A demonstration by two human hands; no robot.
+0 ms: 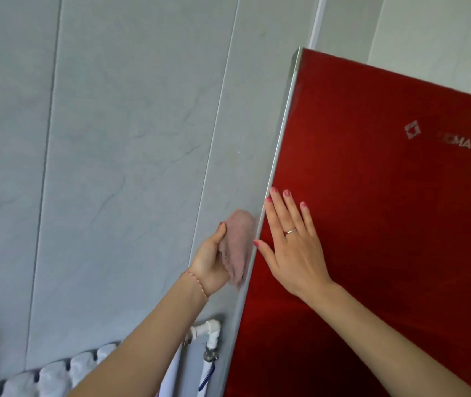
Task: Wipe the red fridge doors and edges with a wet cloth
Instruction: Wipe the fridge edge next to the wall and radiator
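Observation:
The red fridge door (pixel 386 224) fills the right half of the view, glossy, with a silver logo near its top right. A silver strip (pixel 278 144) runs down its left edge. My left hand (pixel 209 260) grips a pink cloth (pixel 235 246) and presses it against the fridge's grey left side, just behind that strip. My right hand (pixel 293 245) lies flat on the red door front next to the edge, fingers spread, holding nothing.
A grey tiled wall (pixel 99 167) stands to the left of the fridge. Low down, a white radiator (pixel 56 376) and white pipes with a valve (pixel 209 335) sit close to the fridge's side. The gap between the wall and the fridge is narrow.

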